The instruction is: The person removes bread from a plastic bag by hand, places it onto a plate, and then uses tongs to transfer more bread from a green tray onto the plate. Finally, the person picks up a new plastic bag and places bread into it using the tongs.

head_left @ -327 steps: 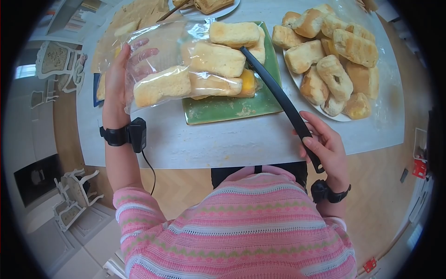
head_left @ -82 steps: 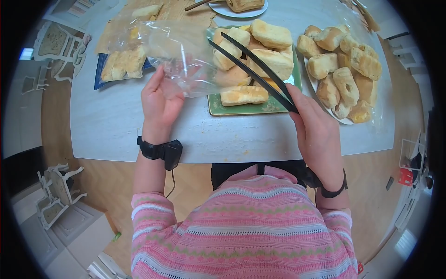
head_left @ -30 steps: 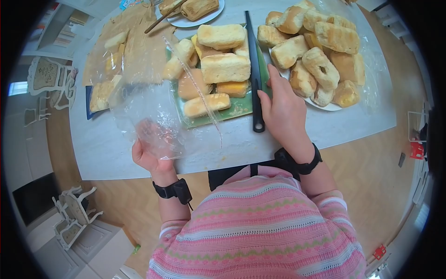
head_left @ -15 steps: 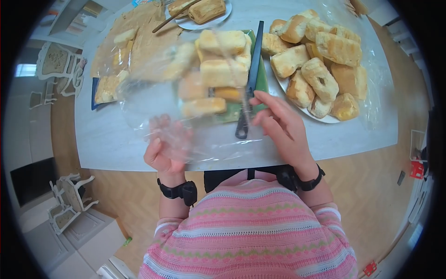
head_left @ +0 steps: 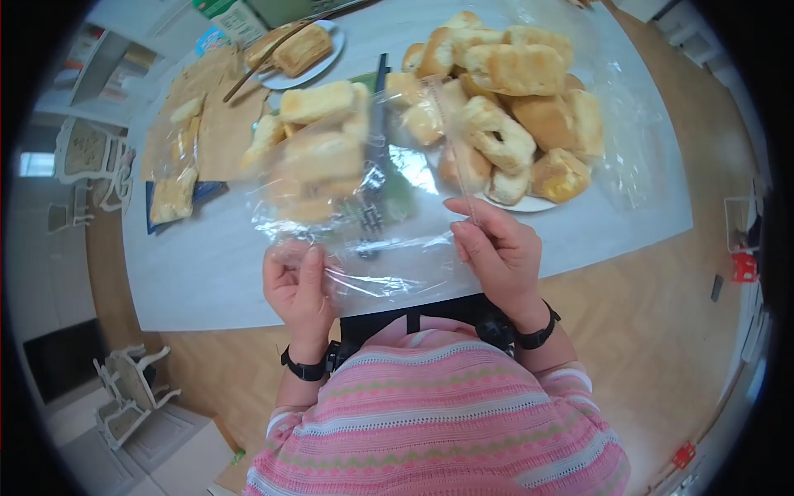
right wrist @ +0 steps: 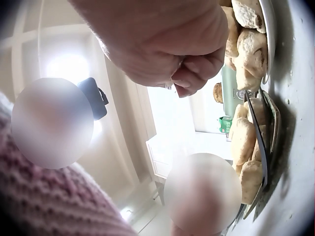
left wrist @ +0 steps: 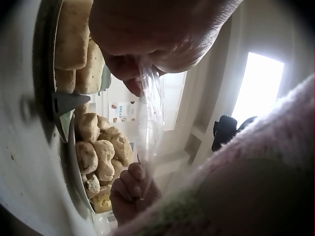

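A clear plastic bag (head_left: 397,260) is stretched between both hands above the near table edge. My left hand (head_left: 303,289) pinches its left side between thumb and fingers, and my right hand (head_left: 500,260) pinches its right edge. In the left wrist view the bag (left wrist: 150,113) hangs between the left hand (left wrist: 152,34) and the right hand (left wrist: 133,194). Behind the bag, partly blurred through it, lie bread pieces (head_left: 317,103) on a green plate, with black tongs (head_left: 380,124) along its right side. In the right wrist view the tongs (right wrist: 258,132) rest against the bread on the plate.
A white plate (head_left: 538,203) heaped with bread stands at the right, beside loose clear plastic (head_left: 624,157). Bagged bread (head_left: 174,197) lies on a blue tray (head_left: 211,190) at the left, near brown paper (head_left: 219,112). A small plate (head_left: 331,58) with toasted bread is at the back.
The right hand has let go of the tongs, which now lie on the green plate, and has taken the bag's right edge. The bag is spread wider between the hands.
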`<state>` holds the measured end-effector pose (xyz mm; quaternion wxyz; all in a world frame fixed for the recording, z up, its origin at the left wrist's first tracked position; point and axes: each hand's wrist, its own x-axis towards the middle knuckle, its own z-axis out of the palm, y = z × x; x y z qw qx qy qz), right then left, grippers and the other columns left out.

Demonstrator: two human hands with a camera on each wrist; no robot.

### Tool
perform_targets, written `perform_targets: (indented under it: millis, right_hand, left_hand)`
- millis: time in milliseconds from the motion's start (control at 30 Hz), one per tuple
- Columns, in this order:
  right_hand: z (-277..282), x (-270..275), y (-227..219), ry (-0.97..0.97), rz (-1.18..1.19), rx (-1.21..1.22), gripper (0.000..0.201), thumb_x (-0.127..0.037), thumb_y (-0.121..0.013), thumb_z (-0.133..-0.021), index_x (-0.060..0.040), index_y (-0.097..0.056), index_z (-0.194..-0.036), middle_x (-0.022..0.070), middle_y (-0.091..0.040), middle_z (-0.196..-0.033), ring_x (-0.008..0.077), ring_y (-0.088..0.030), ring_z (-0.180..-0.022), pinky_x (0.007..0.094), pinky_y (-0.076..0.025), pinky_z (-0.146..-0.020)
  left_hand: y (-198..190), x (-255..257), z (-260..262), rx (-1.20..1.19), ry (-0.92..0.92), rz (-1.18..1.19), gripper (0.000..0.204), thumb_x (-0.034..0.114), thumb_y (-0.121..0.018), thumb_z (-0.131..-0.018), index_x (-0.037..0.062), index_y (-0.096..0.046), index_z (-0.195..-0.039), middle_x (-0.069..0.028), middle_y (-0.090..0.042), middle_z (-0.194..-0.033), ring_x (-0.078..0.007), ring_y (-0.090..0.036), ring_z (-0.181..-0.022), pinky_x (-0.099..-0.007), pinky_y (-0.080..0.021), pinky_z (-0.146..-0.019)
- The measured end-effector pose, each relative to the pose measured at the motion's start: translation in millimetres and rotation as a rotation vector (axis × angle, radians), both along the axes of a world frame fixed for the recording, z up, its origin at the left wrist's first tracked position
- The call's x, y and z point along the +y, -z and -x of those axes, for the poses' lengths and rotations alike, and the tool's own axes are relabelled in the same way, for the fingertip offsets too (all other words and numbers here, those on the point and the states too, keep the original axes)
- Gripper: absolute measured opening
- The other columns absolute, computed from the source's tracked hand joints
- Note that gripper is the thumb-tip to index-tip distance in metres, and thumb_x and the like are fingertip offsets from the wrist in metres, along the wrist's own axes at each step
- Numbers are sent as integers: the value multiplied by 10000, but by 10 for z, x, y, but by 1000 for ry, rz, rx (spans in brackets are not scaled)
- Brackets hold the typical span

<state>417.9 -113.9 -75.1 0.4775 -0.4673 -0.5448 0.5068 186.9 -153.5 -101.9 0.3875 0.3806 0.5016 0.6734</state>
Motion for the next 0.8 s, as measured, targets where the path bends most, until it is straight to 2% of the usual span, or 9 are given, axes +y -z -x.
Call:
perform_targets:
  millis: [33, 233, 367, 433, 467, 667, 733, 767, 800]
  right_hand:
    - [-72, -10, 18, -3, 20, 45, 238, -30, -603, -915, -3, -661, -1145, -17, -597, -712, 30, -518, -625, 191, -432, -565]
    - [-723, -97, -14, 154, 192, 416, 246, -39, -555, -935, 13, -632, -1163, -39, -554, -681, 15, -438, -555, 174, -353, -503]
    - [-1631, -31, 168, 508, -147, 595, 311, -69, -529, -948, 19, -580, -1242, -35, -549, -774, 22, -411, -522, 172, -312, -434]
    - [-2097, 73, -15, 783, -12, 551, 336, -86, -543, -947, 14, -561, -1268, -32, -533, -799, 7, -401, -517, 169, -293, -413]
    - [-2335, 136, -8, 779, -14, 546, 336, -86, -543, -947, 14, -561, -1268, -32, -533, -799, 7, -401, -517, 169, -293, -413]
    - [-3577, 562, 335, 591, 232, 239, 381, -158, -610, -929, 2, -564, -1272, -43, -526, -763, 4, -376, -504, 171, -263, -416]
    - [-3743, 695, 392, 607, 430, -199, 411, -197, -641, -913, 8, -573, -1262, -43, -529, -748, 20, -388, -493, 194, -258, -416]
    - [-3839, 742, 420, 597, 426, -204, 411, -197, -641, -913, 8, -573, -1262, -43, -529, -748, 20, -388, -493, 194, -258, -416]
    - [-3897, 783, 426, 611, 409, -395, 421, -215, -642, -908, 10, -576, -1258, -8, -572, -771, 66, -464, -533, 225, -329, -457]
  left_hand:
    - [31, -2, -12, 38, -3, 7, 137, -31, -611, -902, 38, -513, -969, -52, -577, -827, -81, -553, -674, -205, -452, -577]
    - [-54, -55, -268, 8, 84, -30, 199, 36, -599, -923, 15, -519, -1104, -57, -570, -779, -72, -507, -610, -188, -408, -506]
    - [-10, -25, -275, 23, 124, -55, 242, 74, -558, -947, 0, -506, -1171, -81, -577, -744, -94, -499, -569, -206, -394, -472]
    - [0, -29, -291, 35, 143, -52, 230, 61, -559, -943, -2, -512, -1159, -84, -584, -750, -98, -501, -569, -209, -399, -477]
    - [5, -32, -300, 50, 146, -40, 218, 50, -559, -940, -4, -519, -1147, -86, -587, -751, -101, -503, -570, -210, -402, -481]
    - [8, -28, -340, 90, 142, 2, 187, 16, -562, -927, -15, -536, -1110, -78, -591, -752, -101, -520, -585, -208, -411, -499]
    - [8, -24, -355, 92, 130, 23, 187, 11, -564, -925, -18, -536, -1108, -75, -591, -753, -101, -527, -592, -207, -414, -504]
    - [16, -20, -356, 98, 139, 28, 185, 10, -566, -925, -17, -536, -1106, -73, -594, -757, -101, -534, -597, -206, -416, -508]
    - [20, -19, -362, 105, 148, 34, 183, 9, -568, -925, -17, -537, -1104, -70, -596, -761, -102, -541, -603, -205, -418, -512]
